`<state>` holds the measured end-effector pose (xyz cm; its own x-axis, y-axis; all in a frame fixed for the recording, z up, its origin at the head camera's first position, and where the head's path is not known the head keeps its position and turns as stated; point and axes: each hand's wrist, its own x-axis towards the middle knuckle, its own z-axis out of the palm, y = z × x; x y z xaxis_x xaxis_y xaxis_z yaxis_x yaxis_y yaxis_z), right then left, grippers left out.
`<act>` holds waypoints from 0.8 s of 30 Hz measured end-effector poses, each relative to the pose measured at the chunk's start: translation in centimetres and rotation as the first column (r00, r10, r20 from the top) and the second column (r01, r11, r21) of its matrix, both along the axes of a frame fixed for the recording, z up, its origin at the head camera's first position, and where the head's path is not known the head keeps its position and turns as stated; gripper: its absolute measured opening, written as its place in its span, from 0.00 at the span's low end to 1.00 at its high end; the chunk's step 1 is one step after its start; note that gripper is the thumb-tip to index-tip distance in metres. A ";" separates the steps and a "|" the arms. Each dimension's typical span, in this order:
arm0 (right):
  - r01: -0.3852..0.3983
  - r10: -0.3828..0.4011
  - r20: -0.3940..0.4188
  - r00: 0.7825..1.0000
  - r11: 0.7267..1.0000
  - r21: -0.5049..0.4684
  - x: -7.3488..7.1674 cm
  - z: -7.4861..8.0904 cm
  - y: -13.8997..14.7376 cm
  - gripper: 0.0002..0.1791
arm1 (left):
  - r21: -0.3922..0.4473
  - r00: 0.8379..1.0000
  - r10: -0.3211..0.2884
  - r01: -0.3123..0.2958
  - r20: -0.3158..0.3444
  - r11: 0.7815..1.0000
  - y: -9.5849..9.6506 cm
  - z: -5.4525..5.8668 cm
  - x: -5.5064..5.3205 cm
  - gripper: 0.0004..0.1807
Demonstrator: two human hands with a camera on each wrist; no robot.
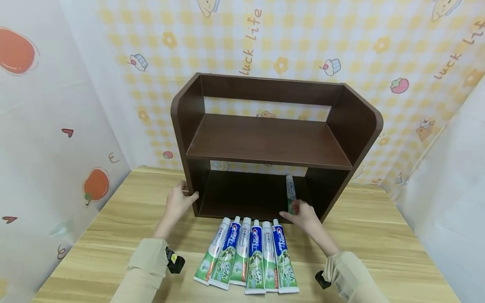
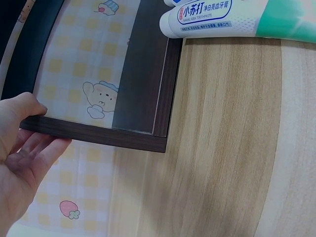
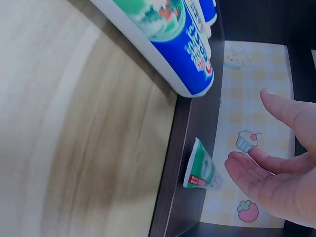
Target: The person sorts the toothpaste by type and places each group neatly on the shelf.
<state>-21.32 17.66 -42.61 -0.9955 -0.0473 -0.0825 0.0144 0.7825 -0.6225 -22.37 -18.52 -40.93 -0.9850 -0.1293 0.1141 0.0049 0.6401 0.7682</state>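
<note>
A dark brown two-tier shelf [image 1: 270, 141] stands on the table. My left hand [image 1: 178, 204] grips the front edge of its left side panel, thumb on the inner face and fingers on the outer, as the left wrist view also shows. Inside the lower compartment, toward the right, one white-and-green toothpaste tube [image 1: 291, 189] lies with its cap to the back. Over this tube's near end is my right hand [image 1: 303, 216]. In the right wrist view its thumb and fingers are spread apart and hold nothing, with the tube's flat green end [image 3: 200, 168] below them.
Several toothpaste tubes [image 1: 255, 256], blue-and-green ones between white-and-green ones, fan out on the wooden table [image 1: 379, 235] before the shelf, caps toward it. A patterned wall covering [image 1: 409, 126] rises behind.
</note>
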 end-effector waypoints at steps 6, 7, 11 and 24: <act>-0.007 0.007 -0.015 1.000 1.000 -0.015 0.8 -0.4 -0.4 0.33 | 0.002 1.000 0.005 -0.005 -0.001 1.000 0.0 0.0 -0.2 0.20; -0.011 0.011 -0.020 1.000 1.000 -0.019 0.9 -0.5 -0.5 0.33 | 0.003 1.000 0.003 -0.003 0.000 1.000 0.0 -0.1 -0.2 0.20; -0.023 0.022 -0.035 0.999 0.999 -0.030 1.6 -0.8 -0.8 0.31 | 0.005 1.000 0.001 -0.001 0.008 1.000 -0.1 -0.2 -0.3 0.21; -0.033 0.035 0.037 0.999 0.998 -0.046 4.4 -1.5 -1.7 0.30 | -0.002 1.000 0.002 -0.002 0.016 1.000 -0.1 0.1 -0.1 0.21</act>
<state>-16.94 15.98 -44.08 -0.9894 -0.0859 -0.1169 0.0121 0.7540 -0.6567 -22.49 -18.64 -40.87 -0.9864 -0.1312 0.0987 -0.0086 0.6416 0.7670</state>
